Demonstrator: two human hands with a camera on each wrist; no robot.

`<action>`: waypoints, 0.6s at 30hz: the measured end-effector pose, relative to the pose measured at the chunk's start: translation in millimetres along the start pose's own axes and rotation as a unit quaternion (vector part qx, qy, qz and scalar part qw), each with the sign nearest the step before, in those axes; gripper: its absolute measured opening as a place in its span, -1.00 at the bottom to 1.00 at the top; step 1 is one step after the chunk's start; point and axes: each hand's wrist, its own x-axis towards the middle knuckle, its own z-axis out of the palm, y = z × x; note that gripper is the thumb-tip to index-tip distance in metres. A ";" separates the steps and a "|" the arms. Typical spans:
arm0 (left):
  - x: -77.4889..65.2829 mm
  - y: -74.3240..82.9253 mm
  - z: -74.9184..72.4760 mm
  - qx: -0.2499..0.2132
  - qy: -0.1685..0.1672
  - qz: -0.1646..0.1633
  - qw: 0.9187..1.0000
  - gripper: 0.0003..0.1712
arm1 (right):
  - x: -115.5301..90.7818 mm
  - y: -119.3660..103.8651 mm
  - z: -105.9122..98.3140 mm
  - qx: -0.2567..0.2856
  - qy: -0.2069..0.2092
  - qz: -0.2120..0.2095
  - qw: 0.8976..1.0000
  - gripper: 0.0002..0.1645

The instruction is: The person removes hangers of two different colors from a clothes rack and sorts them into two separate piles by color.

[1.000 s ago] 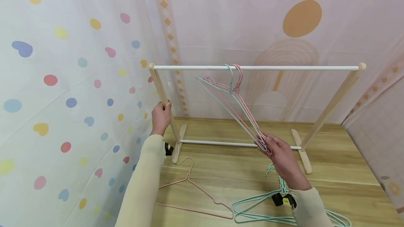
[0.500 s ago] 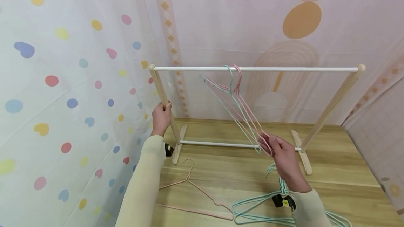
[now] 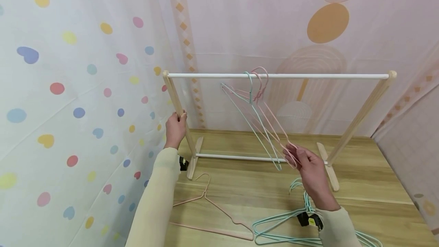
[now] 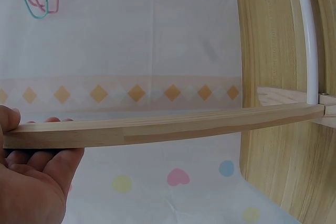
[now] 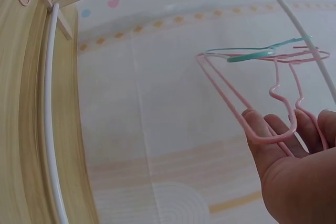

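Two at a time, holding pink hangers (image 5: 273, 140) near their lower corners in the right hand (image 3: 310, 167), with thumb and curled fingers nearly closed about the wire; hard to make out finger by finger. From this grip, slanting up and to the left, and meeting the white top rail (image 3: 326, 76) in two hooks at differing heights. Just left of the grip, clear of the fingers at its lower corner: a mint hanger (image 5: 252, 56), hooked over the same rail to the left of both pink hooks. Farther left and higher, clasping the left upright (image 4: 157, 127) of the rack in the left hand (image 3: 175, 129), with fingers and thumb wrapped around the wood. Behind the right hand, running level: the white lower rail (image 3: 233, 157). Down and left of the right-hand grip, lying on the wooden surface (image 3: 370, 186): another pink hanger (image 3: 205, 193), partly behind the left sleeve (image 3: 154, 197). Below the same grip, overlapping, partly under the right sleeve (image 3: 337, 226): several mint hangers (image 3: 307, 202). Off to its right, leaning: the right upright (image 3: 363, 119).
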 end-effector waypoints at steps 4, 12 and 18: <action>-0.5 0.1 -0.5 0.003 0.002 -0.001 1.000 -0.56 | -1.0 -1.2 -2.4 0.013 0.003 -0.004 1.000 -0.55; 0.5 0.2 -1.0 0.004 0.004 0.005 1.000 -0.58 | -4.9 -3.2 -7.9 0.064 0.019 -0.031 0.997 -0.52; 0.6 0.6 -0.5 0.004 0.005 0.001 1.000 -0.60 | -11.9 -3.0 -20.0 0.074 -0.007 -0.042 0.996 -0.49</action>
